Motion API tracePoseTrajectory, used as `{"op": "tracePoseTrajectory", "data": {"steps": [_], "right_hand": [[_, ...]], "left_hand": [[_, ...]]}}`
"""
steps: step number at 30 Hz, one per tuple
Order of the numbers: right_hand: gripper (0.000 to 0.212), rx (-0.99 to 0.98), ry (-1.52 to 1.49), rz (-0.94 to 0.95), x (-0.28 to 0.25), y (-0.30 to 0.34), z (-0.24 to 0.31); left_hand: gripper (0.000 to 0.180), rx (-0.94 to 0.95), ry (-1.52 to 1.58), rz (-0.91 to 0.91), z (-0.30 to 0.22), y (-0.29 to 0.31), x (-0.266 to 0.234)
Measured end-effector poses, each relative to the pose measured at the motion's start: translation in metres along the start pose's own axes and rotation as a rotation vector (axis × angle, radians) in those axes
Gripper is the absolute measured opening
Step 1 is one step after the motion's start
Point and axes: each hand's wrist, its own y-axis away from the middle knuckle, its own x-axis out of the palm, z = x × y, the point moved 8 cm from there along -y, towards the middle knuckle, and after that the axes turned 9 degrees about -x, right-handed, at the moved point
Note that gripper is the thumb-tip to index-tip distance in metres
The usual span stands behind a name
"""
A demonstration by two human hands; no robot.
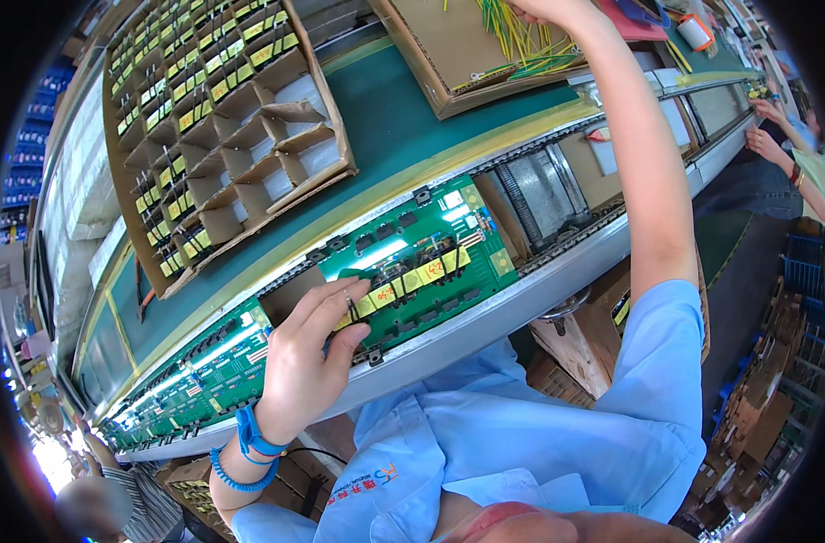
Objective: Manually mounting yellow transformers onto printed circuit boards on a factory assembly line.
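Note:
Over the green circuit board (431, 303) on the rail, my left hand (315, 348) closes its thumb and fingers on a yellow-taped component (356, 306) with black leads. More yellow-taped components (421, 274) sit in a row on the same board, just right of my fingertips. My right arm stretches away to the far side, where my right hand (541, 9) is partly cut off by the upper edge. Its visible fingers look curled together above the yellow-green wires (512, 41) in a cardboard box (441, 90); what they hold is hidden.
A divided cardboard box (317, 149) of yellow-taped components stands far left. Another green circuit board (209, 362) lies along the rail (557, 281) to the left. A white-and-orange spool (696, 33) is far right. Other people's hands (767, 140) work at the right; another person (114, 502) is lower left.

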Motion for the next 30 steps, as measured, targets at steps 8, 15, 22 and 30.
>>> {"op": "tracePoseTrajectory", "data": {"steps": [8,15,22,30], "right_hand": [[0.024,-0.085,0.052,0.068,0.008,0.028,0.037],[0.018,-0.159,0.073,-0.171,-0.042,0.042,0.043],[0.013,-0.36,-0.687,-0.292,-0.073,0.12,0.048],[0.013,-0.614,-0.798,-0.026,-0.008,0.203,0.118]], "left_hand": [[0.038,-0.023,-0.021,0.023,-0.001,-0.002,0.002],[0.037,-0.053,-0.038,0.03,-0.002,0.0,0.001],[0.039,-0.033,-0.032,0.05,-0.003,-0.003,0.003],[0.039,-0.053,-0.022,0.055,0.004,-0.003,0.004]]}}
